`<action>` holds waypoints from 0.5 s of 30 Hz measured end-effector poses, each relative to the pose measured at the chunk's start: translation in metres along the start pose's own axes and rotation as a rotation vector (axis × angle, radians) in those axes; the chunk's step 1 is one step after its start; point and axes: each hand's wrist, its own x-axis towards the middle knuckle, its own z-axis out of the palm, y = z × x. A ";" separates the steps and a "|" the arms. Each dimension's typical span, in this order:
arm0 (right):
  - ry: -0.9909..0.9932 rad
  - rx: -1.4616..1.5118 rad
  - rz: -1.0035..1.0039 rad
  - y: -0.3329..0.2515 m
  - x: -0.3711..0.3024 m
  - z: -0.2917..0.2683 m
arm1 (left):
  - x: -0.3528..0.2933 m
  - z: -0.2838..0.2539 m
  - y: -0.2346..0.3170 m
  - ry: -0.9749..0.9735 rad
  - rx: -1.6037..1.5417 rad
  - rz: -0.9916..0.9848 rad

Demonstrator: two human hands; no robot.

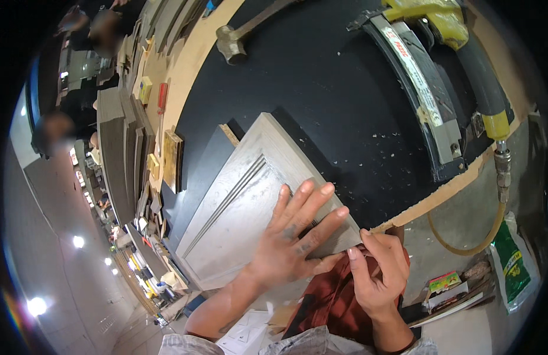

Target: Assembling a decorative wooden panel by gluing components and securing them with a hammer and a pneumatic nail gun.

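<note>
A pale wood-grain cabinet door (227,222), with a raised frame and grooved lines, lies at an angle on the black-topped workbench (274,77). My left hand (300,236) rests flat on its near right part, fingers stretched out and spread over the frame. At the corner closest to me, my right hand (380,272) has its index finger and thumb curled against the door's edges. Whether anything small sits between those fingertips is hidden.
A yellow and black nail gun (430,89) lies at the right, its air hose (463,251) hanging off the bench. At the back is a hammer (231,44). Stacked panels (117,142) and a red-handled screwdriver (162,97) line the left; people stand beyond. A green bag (516,266) hangs right.
</note>
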 end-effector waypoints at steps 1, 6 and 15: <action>-0.004 0.003 -0.006 0.000 0.001 -0.001 | 0.000 -0.001 0.000 -0.012 0.000 0.000; -0.061 -0.031 -0.024 -0.003 0.006 -0.006 | -0.002 -0.003 0.002 -0.022 -0.013 -0.010; -0.048 -0.002 -0.068 0.005 0.009 -0.007 | 0.000 -0.001 0.000 0.014 -0.027 -0.001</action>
